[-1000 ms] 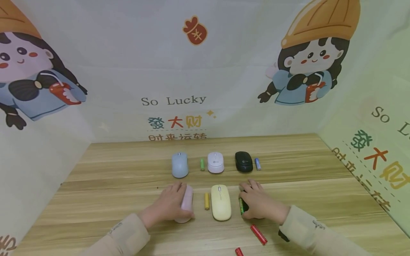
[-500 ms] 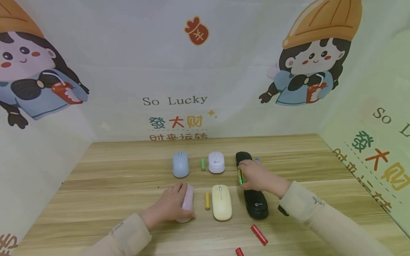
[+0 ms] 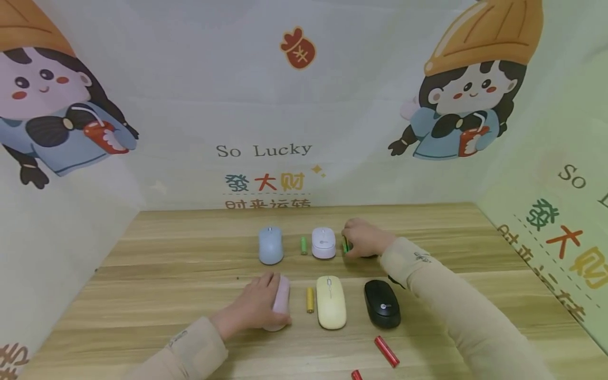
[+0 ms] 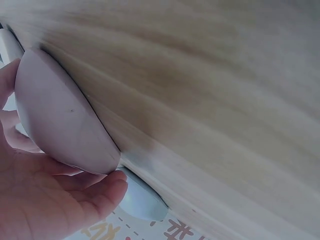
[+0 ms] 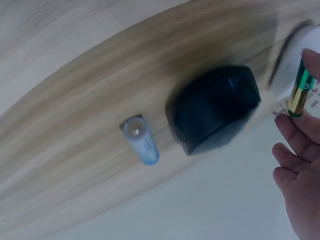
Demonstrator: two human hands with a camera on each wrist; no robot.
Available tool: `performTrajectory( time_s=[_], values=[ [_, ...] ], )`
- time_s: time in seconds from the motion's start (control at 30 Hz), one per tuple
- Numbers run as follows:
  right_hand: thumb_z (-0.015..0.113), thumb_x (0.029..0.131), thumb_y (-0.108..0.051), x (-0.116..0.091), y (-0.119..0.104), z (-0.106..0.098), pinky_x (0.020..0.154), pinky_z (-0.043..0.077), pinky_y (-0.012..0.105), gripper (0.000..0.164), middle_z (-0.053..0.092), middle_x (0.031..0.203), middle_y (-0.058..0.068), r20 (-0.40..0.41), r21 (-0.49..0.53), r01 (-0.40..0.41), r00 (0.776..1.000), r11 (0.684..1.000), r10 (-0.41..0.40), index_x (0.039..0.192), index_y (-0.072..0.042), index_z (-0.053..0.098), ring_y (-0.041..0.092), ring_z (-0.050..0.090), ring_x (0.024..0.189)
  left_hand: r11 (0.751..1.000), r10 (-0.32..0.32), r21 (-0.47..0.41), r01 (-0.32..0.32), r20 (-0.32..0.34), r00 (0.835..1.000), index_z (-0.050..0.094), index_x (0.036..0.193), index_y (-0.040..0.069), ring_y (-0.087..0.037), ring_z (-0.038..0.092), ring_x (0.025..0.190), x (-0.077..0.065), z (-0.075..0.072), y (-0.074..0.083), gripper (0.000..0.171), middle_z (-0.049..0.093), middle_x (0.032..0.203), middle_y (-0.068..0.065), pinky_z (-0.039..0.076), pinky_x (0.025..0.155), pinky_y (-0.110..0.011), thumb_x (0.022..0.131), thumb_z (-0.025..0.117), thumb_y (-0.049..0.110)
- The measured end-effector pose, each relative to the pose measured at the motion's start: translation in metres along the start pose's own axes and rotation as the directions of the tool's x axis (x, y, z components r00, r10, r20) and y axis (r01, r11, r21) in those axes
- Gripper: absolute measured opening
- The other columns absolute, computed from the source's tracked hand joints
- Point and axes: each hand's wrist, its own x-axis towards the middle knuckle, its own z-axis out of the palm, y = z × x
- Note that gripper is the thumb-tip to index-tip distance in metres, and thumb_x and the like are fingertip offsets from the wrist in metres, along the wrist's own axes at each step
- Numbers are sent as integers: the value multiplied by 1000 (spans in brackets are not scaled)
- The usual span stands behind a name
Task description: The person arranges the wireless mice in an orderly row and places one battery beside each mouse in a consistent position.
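My left hand (image 3: 256,301) grips a pale pink computer mouse (image 3: 283,296) by its sides on the table. In the left wrist view the fingers and thumb curl around this mouse. My right hand (image 3: 366,238) is at the back row, pinching a green and gold battery (image 5: 301,91) between thumb and fingertip. It is just right of a white mouse (image 3: 323,243). Under that hand, a black mouse (image 5: 215,107) is mostly hidden in the head view. A blue battery (image 5: 144,142) lies beside it in the right wrist view.
A light blue mouse (image 3: 271,246) and a green battery (image 3: 304,246) share the back row. Nearer are a yellow battery (image 3: 310,300), a yellow mouse (image 3: 331,303) and another black mouse (image 3: 382,303). A red battery (image 3: 387,351) lies in front, another (image 3: 357,375) at the frame's bottom edge.
My right hand has carried the green and gold battery away from the front black mouse, back and slightly left to beside the white mouse. The left hand stays on the pink mouse.
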Motion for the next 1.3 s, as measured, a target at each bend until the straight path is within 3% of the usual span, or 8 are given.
performTrajectory(
  time_s=[0.37, 0.67, 1.1, 1.3],
  values=[
    [69, 77, -27, 17, 1, 11, 102, 31, 44, 35, 58, 104, 15, 127, -63, -73, 989, 995, 81, 96, 1, 62, 33, 49, 109, 1000, -6, -2, 6, -2, 1000, 27, 135, -15, -44, 31, 127, -1, -1, 3, 99, 32, 138, -32, 25, 105, -52, 69, 76, 39],
    [62, 85, -31, 19, 6, 17, 107, 18, 57, 50, 48, 129, 21, 216, -41, -142, 965, 989, 147, 120, 4, 54, 40, 31, 129, 1000, -3, -3, 3, -6, 1000, 26, 136, -14, -44, 31, 127, 0, 0, 2, 99, 31, 138, -32, 26, 105, -52, 69, 76, 39],
    [60, 87, -31, 20, 4, 17, 106, 10, 61, 57, 40, 139, 18, 280, 48, -230, 937, 972, 208, 132, 0, 45, 40, 22, 134, 1000, -19, -9, 19, -4, 1000, 26, 137, -13, -44, 32, 126, -1, 1, 1, 99, 32, 138, -32, 26, 105, -53, 68, 76, 39],
    [67, 81, -38, 17, 1, 8, 107, 13, 59, 76, 36, 140, 22, 261, 54, -236, 941, 970, 214, 136, 4, 36, 43, 22, 132, 1000, -13, -1, 13, -6, 1000, 26, 136, -14, -44, 32, 126, 0, 1, 1, 100, 32, 137, -33, 26, 105, -53, 68, 76, 39]
  ],
)
